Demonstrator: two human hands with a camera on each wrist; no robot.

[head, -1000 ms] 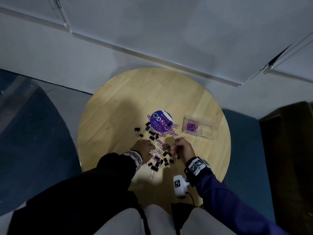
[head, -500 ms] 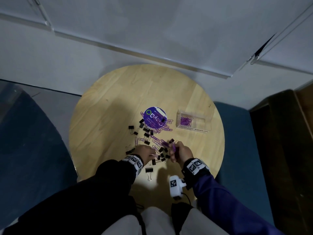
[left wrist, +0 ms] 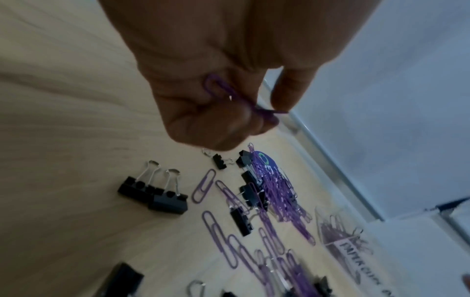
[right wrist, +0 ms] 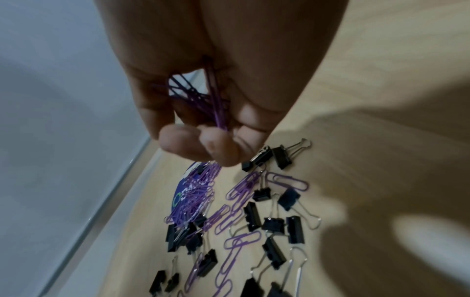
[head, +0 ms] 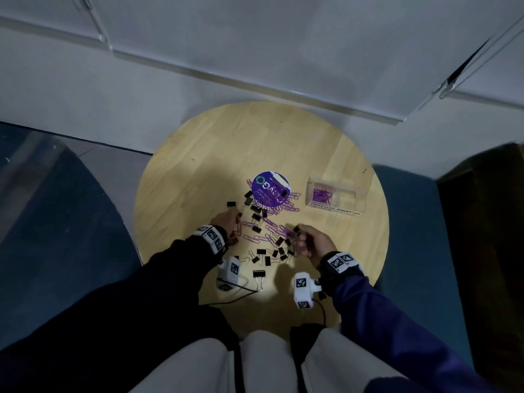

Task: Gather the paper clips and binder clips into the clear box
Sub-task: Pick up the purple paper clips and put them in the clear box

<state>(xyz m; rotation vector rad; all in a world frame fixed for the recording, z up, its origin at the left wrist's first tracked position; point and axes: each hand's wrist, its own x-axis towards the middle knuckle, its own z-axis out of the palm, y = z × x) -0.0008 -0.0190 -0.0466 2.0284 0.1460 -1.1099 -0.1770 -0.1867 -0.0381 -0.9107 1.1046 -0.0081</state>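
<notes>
Purple paper clips (head: 269, 226) and black binder clips (head: 263, 255) lie scattered over the middle of a round wooden table (head: 198, 154). The clear box (head: 334, 198) stands at the right with a small heap of purple clips inside. My left hand (head: 226, 222) hovers at the left edge of the scatter; the left wrist view shows it pinching a purple paper clip (left wrist: 229, 96). My right hand (head: 307, 242) is curled at the right edge of the scatter and grips a bunch of purple paper clips (right wrist: 203, 96).
A round purple lid (head: 270, 190) lies among the clips, left of the box. A white wall and ledge run behind the table. Blue floor flanks the table on both sides. A dark brown piece of furniture (head: 487, 251) stands at the right.
My left hand moved left and farther out along the scatter's edge. My right hand shifted a little right, still holding its clips. The head camera tilted, so the table sits lower.
</notes>
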